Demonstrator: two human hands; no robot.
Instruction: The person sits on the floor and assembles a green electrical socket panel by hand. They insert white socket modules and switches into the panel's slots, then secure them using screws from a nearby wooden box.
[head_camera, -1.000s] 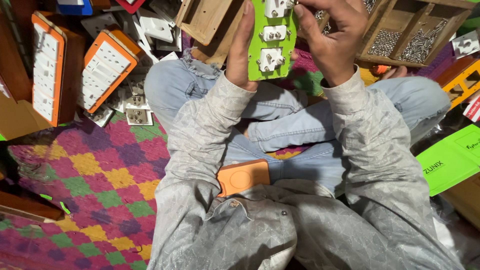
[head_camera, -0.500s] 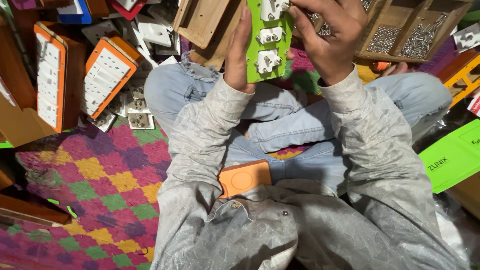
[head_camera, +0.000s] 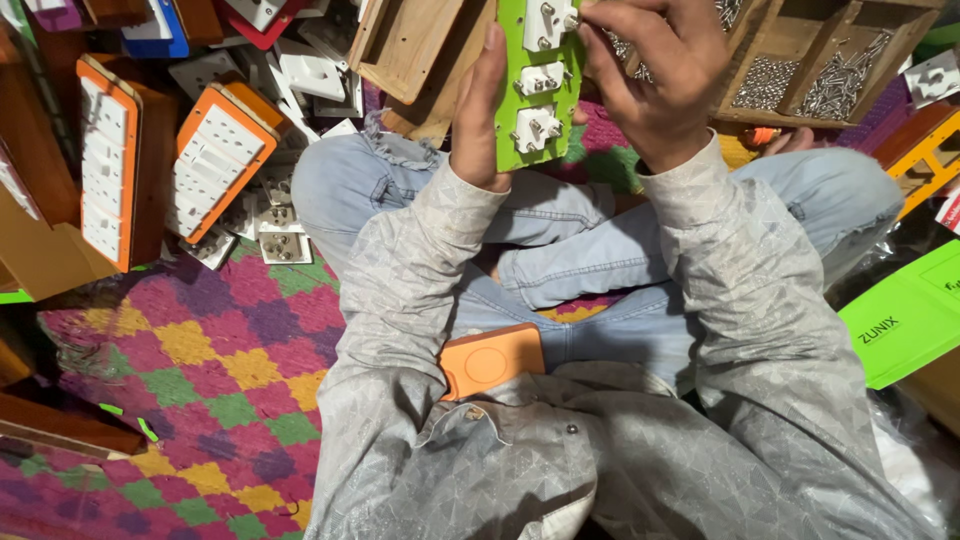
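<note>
I sit cross-legged and hold a green panel (head_camera: 513, 140) upright in front of me; three white switch and socket backs are set in it. My left hand (head_camera: 478, 110) grips the panel's left edge, thumb along the side. My right hand (head_camera: 660, 75) is closed at the panel's top right, fingertips pinched at the uppermost white part; what it pinches is too small to make out. An orange rounded block (head_camera: 492, 360) rests on my lap against my shirt.
Wooden trays of screws (head_camera: 820, 75) lie ahead on the right, an empty wooden box (head_camera: 405, 45) ahead on the left. Orange-and-white switch boards (head_camera: 215, 170) and loose white plates (head_camera: 285, 240) lie at left on a chequered mat (head_camera: 200, 360). A green sheet (head_camera: 905, 320) lies at right.
The panel and both hands sit slightly higher in view. My right hand has shifted up to the top white part. My left hand's grip is unchanged.
</note>
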